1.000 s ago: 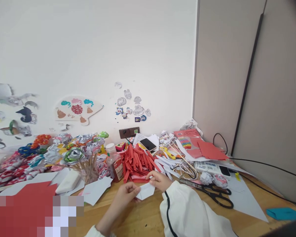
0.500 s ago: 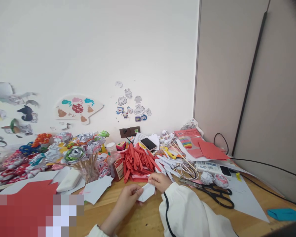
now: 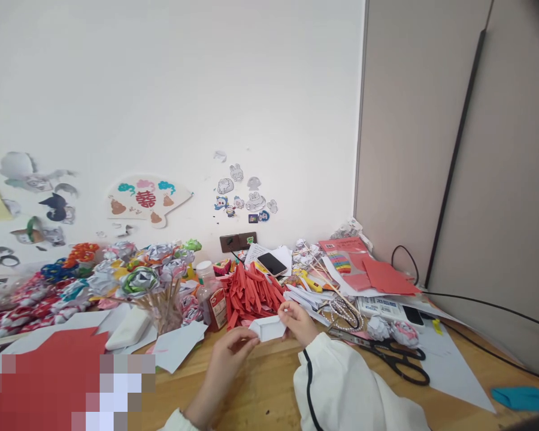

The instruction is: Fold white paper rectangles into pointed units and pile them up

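A: In the head view, where is the white folded paper (image 3: pixel 272 329) held?

B: Between the two hands, above the wooden table (image 3: pixel 256 395), just in front of the red strips (image 3: pixel 251 293).

A: How is it gripped?

B: Its left end is pinched by the left hand (image 3: pixel 231 353), its right end by the right hand (image 3: pixel 299 326) — thumb and fingers are closed on it at both ends.

A: What has been changed since half a second ago?

B: The paper was slanted then; now it is held nearly level and has been brought closer to the strips.

A: And the scissors (image 3: pixel 397 359)?

B: Left lying beyond the right sleeve (image 3: pixel 348 380) — unmoved.
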{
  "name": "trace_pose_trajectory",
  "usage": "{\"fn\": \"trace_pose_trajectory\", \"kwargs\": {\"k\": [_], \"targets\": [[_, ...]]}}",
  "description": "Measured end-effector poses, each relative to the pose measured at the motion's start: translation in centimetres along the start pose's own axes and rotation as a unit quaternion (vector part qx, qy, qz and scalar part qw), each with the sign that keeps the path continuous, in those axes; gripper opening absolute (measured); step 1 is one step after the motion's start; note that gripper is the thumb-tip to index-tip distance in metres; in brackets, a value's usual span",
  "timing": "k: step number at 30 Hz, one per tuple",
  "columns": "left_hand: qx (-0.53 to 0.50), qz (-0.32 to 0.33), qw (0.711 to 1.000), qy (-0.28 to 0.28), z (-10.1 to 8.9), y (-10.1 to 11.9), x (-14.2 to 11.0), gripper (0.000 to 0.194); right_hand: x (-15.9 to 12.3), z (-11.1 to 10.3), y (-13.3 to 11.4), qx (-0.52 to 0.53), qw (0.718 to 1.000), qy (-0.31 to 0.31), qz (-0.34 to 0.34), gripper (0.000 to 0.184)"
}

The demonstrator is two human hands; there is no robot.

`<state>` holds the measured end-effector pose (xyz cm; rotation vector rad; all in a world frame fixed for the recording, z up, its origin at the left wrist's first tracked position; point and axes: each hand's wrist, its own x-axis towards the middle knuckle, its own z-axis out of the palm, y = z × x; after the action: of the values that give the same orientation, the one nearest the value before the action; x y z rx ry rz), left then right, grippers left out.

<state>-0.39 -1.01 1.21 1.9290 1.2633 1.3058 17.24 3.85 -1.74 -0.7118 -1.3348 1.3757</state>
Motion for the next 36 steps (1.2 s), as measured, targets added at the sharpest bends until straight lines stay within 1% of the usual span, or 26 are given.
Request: {"fn": "trace_pose_trajectory", "kwargs": {"k": [3,6,8,11,13,14,16,19,23,27,32,36], "targets": [[-0.022,0.000,0.999,0.028,0.1,-0.3,-0.1,0.015,0.1,-0.1,0.3,0.046,0.999,-0.012,0.005,0.032],[-0.023,0.003,0.999,0.026,0.1,0.0,-0.2,0.016,0.1,0.0,0.3,0.062,0.998,-0.012,0.008,0.032],[-0.007,0.004,0.999,0.038,0.0,0.3,-0.2,0.013,-0.1,0.2,-0.1,0.070,0.998,-0.006,0.009,0.031],[0.003,-0.001,0.996,0.091,-0.3,0.5,-0.3,0.012,-0.7,0.6,-1.1,0.087,0.996,-0.015,0.014,0.028],[-0.009,-0.016,0.992,0.121,-0.5,0.6,-0.3,0.013,-1.1,0.8,-1.7,0.083,0.996,-0.041,0.020,0.031],[-0.019,-0.024,0.991,0.127,-0.6,0.5,-0.3,0.014,-1.3,0.9,-1.9,0.070,0.996,-0.053,0.014,0.032],[-0.036,-0.035,0.991,0.122,-0.7,0.5,-0.3,0.015,-1.4,1.0,-1.9,0.035,0.998,-0.059,-0.016,0.030],[-0.047,-0.034,0.992,0.109,-0.6,0.5,-0.3,0.015,-1.3,1.1,-1.4,-0.007,0.998,-0.034,-0.060,0.024],[-0.047,-0.045,0.992,0.109,-0.3,0.3,-0.4,0.016,-1.0,1.2,-0.4,-0.022,0.996,0.014,-0.086,0.019],[-0.056,-0.060,0.991,0.105,-0.1,0.3,-0.4,0.020,-0.9,1.5,-0.1,-0.025,0.994,0.044,-0.098,0.019],[-0.080,-0.083,0.985,0.127,0.0,0.7,-0.3,0.022,-1.2,1.8,-0.6,-0.046,0.994,0.035,-0.095,0.020],[-0.097,-0.088,0.984,0.119,-0.1,0.9,-0.2,0.019,-1.4,1.6,-1.0,-0.076,0.992,0.026,-0.102,0.015]]}}
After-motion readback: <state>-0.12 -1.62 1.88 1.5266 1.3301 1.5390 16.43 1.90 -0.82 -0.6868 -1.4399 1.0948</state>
